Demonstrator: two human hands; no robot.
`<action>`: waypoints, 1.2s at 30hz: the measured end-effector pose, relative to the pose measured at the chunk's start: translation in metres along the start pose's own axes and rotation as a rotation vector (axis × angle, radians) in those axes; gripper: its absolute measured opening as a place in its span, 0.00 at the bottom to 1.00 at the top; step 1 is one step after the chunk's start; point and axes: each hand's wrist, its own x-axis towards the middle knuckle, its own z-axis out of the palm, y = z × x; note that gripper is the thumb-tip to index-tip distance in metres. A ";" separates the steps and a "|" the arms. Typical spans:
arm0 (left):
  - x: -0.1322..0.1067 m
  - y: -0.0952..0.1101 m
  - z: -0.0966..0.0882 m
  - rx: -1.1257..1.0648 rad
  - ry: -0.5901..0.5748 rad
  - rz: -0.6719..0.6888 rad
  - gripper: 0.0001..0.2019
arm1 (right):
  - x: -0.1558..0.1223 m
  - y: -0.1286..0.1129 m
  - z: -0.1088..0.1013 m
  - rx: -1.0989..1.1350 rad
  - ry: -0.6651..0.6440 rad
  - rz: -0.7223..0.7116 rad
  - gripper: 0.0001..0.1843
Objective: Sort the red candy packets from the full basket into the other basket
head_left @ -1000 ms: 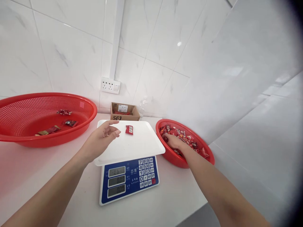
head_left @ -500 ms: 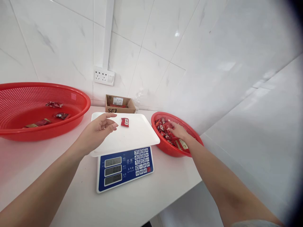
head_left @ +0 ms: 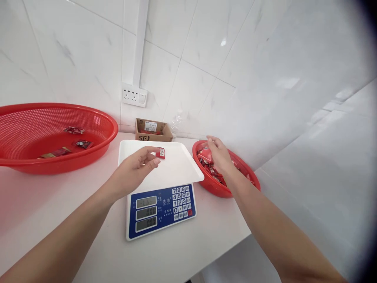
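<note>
A person's left hand (head_left: pixel 132 173) reaches over the white pan (head_left: pixel 179 167) of a scale (head_left: pixel 165 210) on a pale bench (head_left: pixel 118 243), index finger and thumb apart beside a single red packet (head_left: pixel 161 153). Half a second ago a clear gap separated the fingertips from that packet; now the index fingertip overlaps its left edge in view, though whether they touch cannot be told. The packet lies on the pan, toward the far edge, as it did before.

At right, the right hand (head_left: pixel 220 157), half a second earlier down among the wrapped packets (head_left: pixel 212 169) in a red basket (head_left: pixel 213 188), is now lifted above them, its fingertips by the far left rim. A larger-looking red wrapper (head_left: pixel 205 155) shows just below the fingers; whether they are closed on it cannot be told.

Three packets sit in the large red basket (head_left: pixel 70 168) at left, unchanged, as is the small cardboard box (head_left: pixel 159 137) behind the pan. The lower two lines of the scale's display (head_left: pixel 146 213) show zeros, as in the earlier frames.
</note>
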 end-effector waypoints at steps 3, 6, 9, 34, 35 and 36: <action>-0.003 0.002 0.005 -0.042 -0.070 0.003 0.21 | -0.028 -0.038 0.034 0.385 -0.281 -0.079 0.23; -0.004 0.003 0.007 -0.109 -0.112 -0.018 0.19 | -0.054 -0.064 0.056 0.483 -0.480 -0.207 0.20; -0.002 0.003 0.007 -0.172 -0.042 -0.038 0.13 | -0.067 -0.077 0.061 0.501 -0.569 -0.260 0.20; 0.001 0.003 -0.004 -0.163 0.152 0.017 0.10 | -0.066 -0.072 0.056 0.641 -0.501 -0.027 0.20; 0.001 0.002 -0.006 -0.133 0.204 0.025 0.11 | -0.065 -0.070 0.058 0.603 -0.466 -0.062 0.20; 0.002 0.001 -0.009 -0.101 0.255 0.034 0.13 | -0.063 -0.068 0.060 0.537 -0.426 -0.112 0.18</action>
